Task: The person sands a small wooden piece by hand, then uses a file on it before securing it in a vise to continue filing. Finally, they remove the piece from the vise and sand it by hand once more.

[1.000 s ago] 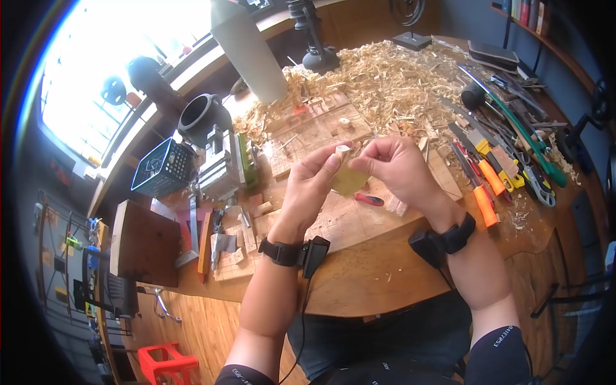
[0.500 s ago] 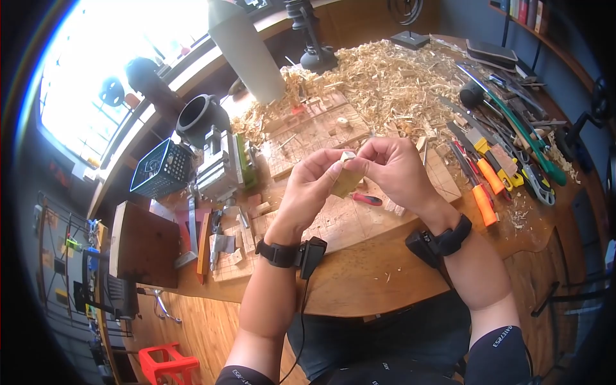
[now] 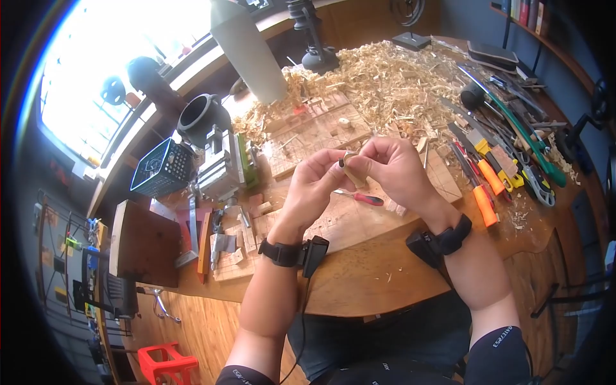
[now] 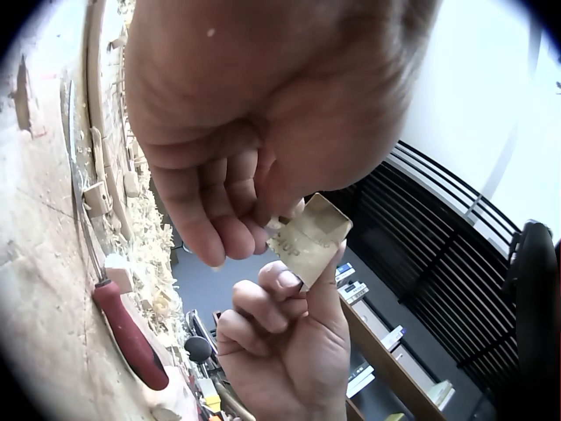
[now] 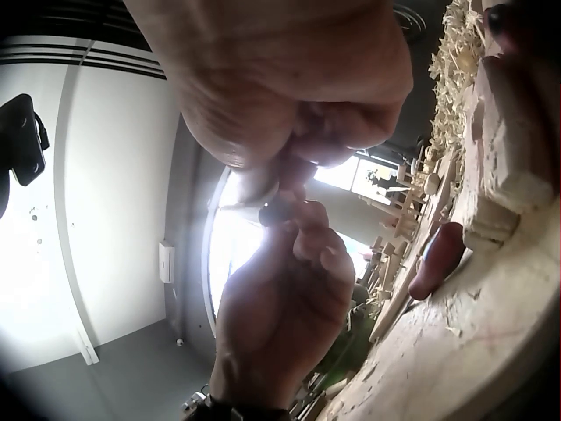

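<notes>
Both hands meet over the workbench, fingertips close together. My left hand point(image 3: 314, 179) pinches a small pale wooden piece point(image 3: 348, 155) between thumb and forefinger; its shape is mostly hidden by the fingers. My right hand point(image 3: 394, 167) pinches a bent piece of yellowish sandpaper point(image 4: 311, 241) against it. Faint print runs across the sandpaper in the left wrist view. Below the hands, a red-handled tool point(image 3: 369, 199) with a thin metal shaft lies on the wooden board point(image 3: 321, 221).
Wood shavings point(image 3: 398, 77) heap across the back of the bench. Orange-handled tools point(image 3: 484, 205), knives and files lie at the right. A metal vise point(image 3: 218, 170), a plastic basket point(image 3: 160, 167) and a wooden block point(image 3: 144, 244) stand at the left.
The sandpaper spread below the fingers a second ago; it now shows narrower and turned between them. The right fingertips have come in against the left ones. More of the red-handled tool shows.
</notes>
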The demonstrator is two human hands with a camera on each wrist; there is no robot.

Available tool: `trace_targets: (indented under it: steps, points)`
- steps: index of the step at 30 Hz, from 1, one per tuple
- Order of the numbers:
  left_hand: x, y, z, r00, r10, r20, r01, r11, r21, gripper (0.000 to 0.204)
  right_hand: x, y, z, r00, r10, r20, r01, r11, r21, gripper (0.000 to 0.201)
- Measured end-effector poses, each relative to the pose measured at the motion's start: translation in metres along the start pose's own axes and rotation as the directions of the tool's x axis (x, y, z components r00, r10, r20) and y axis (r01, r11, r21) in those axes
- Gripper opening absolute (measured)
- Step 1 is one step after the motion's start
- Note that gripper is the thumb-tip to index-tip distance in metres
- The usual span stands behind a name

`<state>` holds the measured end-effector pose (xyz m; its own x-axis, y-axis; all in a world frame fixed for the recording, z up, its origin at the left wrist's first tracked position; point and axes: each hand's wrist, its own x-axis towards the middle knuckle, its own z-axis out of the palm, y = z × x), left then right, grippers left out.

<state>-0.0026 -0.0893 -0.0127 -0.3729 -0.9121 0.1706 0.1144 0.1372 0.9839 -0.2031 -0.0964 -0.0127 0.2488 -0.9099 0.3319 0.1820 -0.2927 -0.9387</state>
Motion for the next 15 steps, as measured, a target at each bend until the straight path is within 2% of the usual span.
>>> trace_targets:
  steps: [3,5,9,11,12,14,15]
  points:
    - [-0.001,0.001,0.002,1.000,0.003,0.007,-0.002,1.000,-0.016,0.024,0.001,0.000,-0.003,1.000,0.011,0.005,-0.011,1.000,-0.022,0.022]
    - [0.000,-0.001,0.002,0.999,-0.009,-0.043,0.003,0.990,-0.139,0.026,0.002,-0.004,-0.003,0.986,-0.041,-0.159,0.014,0.987,-0.162,0.023]
    - [-0.001,0.005,0.001,0.996,-0.039,-0.085,0.021,0.978,-0.208,0.027,0.004,-0.010,-0.009,0.968,-0.038,-0.248,-0.022,0.972,-0.233,0.024]
    - [0.000,0.002,-0.003,0.997,-0.021,-0.071,0.005,0.978,-0.209,0.027,0.004,-0.011,-0.005,0.986,-0.023,-0.167,0.013,0.998,-0.062,0.021]
    - [0.000,0.002,-0.002,0.997,-0.020,-0.071,0.005,0.978,-0.209,0.027,0.003,-0.009,-0.004,0.986,-0.023,-0.166,0.013,0.998,-0.062,0.021]
    - [0.000,0.005,0.002,0.996,-0.051,-0.076,0.038,0.985,-0.167,0.026,0.001,-0.004,-0.002,0.998,-0.007,0.066,0.011,0.998,-0.057,0.017]
    - [-0.001,0.005,0.002,0.996,-0.051,-0.076,0.038,0.985,-0.167,0.026,-0.001,-0.005,-0.002,0.998,-0.007,0.066,0.011,0.998,-0.056,0.017]
